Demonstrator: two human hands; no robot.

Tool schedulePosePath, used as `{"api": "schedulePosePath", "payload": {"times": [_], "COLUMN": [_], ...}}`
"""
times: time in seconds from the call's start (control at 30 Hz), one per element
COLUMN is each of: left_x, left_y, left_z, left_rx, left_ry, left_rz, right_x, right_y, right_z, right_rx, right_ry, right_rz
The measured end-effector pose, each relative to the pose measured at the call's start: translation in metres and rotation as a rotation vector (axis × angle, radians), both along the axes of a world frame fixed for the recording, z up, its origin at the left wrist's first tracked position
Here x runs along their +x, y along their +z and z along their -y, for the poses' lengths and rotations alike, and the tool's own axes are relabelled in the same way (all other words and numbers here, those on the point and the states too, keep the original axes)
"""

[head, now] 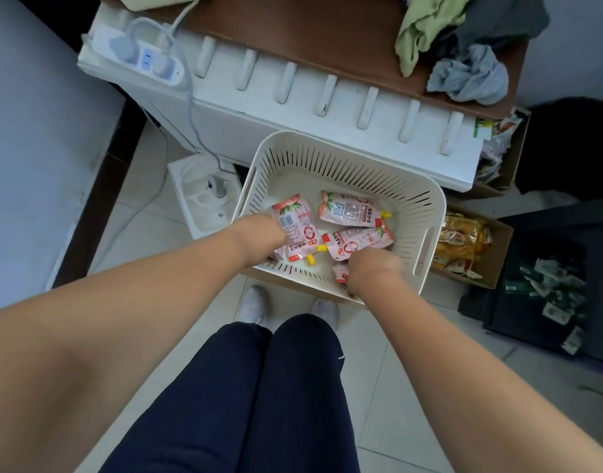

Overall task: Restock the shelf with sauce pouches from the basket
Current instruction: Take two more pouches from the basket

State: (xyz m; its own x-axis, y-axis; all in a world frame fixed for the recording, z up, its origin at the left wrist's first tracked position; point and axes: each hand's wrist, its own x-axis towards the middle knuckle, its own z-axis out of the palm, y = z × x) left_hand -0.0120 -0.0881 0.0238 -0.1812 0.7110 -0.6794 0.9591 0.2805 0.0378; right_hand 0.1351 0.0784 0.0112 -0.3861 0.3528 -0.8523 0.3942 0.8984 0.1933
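Note:
A cream slotted basket (344,158) sits on the floor in front of my feet, holding several pink sauce pouches with yellow caps. My left hand (259,235) reaches into its left side and grips an upright pink pouch (295,227). My right hand (375,268) is down in the front right corner, closed around another pink pouch (341,273) that is mostly hidden. Two more pouches (353,209) lie flat at the back of the basket. The white shelf (327,110) with upright dividers stands just behind the basket.
A power strip (146,58) with cables lies on the shelf's left end. Crumpled clothes (464,59) lie on a brown board above. Cardboard boxes of snack packets (464,247) sit right of the basket. A white foam tray (204,196) lies to the left.

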Motion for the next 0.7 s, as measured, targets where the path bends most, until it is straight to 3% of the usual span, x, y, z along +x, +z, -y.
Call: {"api": "schedulePosePath", "payload": {"times": [0.37,0.53,0.7], "left_x": [-0.022,-0.026,-0.037], "left_y": [-0.001,-0.005,0.002], "left_z": [-0.011,-0.016,-0.013], "left_rx": [0.019,0.031,0.032], "left_ry": [-0.05,-0.039,-0.177], "left_rz": [-0.124,-0.137,-0.101], "right_x": [-0.039,-0.032,-0.013], "right_y": [-0.001,-0.006,-0.004], "right_z": [0.014,-0.012,-0.035], "right_rx": [0.089,0.183,0.204], "right_ry": [0.383,0.393,0.623], "right_rz": [0.267,0.109,-0.059]}}
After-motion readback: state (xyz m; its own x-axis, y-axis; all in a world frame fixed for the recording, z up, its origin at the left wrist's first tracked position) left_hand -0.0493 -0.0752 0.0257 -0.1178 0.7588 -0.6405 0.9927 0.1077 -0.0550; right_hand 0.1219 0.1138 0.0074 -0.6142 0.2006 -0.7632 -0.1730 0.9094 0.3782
